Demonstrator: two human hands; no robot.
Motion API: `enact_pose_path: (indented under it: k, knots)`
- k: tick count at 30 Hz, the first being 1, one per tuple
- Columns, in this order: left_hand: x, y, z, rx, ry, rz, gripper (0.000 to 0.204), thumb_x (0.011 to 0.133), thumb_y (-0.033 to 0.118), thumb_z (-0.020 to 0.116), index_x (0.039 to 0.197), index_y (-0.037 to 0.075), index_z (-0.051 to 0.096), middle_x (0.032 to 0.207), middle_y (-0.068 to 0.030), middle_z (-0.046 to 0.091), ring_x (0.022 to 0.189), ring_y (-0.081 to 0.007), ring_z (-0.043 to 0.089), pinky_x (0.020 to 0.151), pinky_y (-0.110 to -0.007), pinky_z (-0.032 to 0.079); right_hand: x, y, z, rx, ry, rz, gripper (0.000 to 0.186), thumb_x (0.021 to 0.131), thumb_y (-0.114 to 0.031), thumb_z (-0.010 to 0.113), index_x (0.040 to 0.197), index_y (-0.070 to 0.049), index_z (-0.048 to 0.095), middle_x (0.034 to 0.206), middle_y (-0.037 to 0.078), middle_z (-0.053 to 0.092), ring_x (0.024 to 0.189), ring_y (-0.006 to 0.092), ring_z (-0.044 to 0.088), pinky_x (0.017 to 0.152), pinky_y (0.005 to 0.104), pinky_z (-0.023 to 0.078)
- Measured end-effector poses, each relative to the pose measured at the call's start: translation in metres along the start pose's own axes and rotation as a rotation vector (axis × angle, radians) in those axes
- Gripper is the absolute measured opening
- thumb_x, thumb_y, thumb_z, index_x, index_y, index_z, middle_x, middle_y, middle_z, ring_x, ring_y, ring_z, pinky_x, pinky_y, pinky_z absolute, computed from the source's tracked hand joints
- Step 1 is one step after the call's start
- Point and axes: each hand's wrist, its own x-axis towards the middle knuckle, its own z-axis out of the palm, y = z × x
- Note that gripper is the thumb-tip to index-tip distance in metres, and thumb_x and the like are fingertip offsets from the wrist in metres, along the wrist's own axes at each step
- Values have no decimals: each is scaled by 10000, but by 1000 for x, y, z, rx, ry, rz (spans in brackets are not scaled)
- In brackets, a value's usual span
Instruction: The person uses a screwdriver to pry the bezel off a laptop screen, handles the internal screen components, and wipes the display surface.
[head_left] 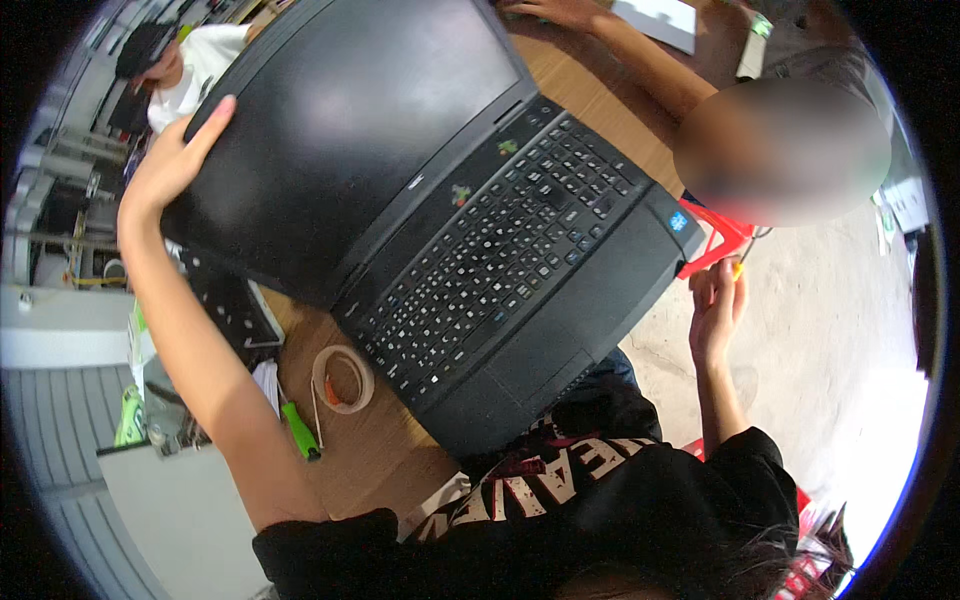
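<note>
A black laptop (540, 230), opened wide with its screen dark, lies tilted across the middle of the view, its keyboard facing up. My left hand (170, 175) grips the outer left edge of the screen lid, thumb on the front and fingers hidden behind. Off the laptop's right corner is my right hand (715, 310), fingers closed around a small thing with an orange-yellow end (738, 270) and a thin dark rod; most of it is hidden in the grip. That hand is apart from the laptop.
On the wooden table (350, 460) are a roll of tape (365, 385) and a green-handled screwdriver (298, 430). Beyond the laptop's right corner stands a red stool (725, 238). A co-worker's arm (650, 65) reaches across the table; another person (195, 70) is at upper left.
</note>
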Motion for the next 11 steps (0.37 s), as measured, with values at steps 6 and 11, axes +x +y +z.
enact_pose_path:
  k: [6, 11]
  knots:
    - [-97, 60, -9, 96, 243, 96, 486, 904, 398, 527, 1116, -35, 584, 979, -174, 654, 887, -243, 621, 837, -328, 438, -15, 49, -33, 123, -55, 166, 283, 972, -362, 397, 825, -122, 427, 701, -2, 415, 592, 99, 394, 548, 252, 331]
    - [-160, 118, 9, 409, 583, 126, 644, 819, 458, 604, 1328, 97, 445, 1070, -234, 612, 1033, -320, 595, 902, -390, 427, -12, 72, -20, 122, 49, 22, 333, 975, -382, 382, 1129, -89, 414, 1095, 94, 553, 884, 163, 573, 754, 310, 468]
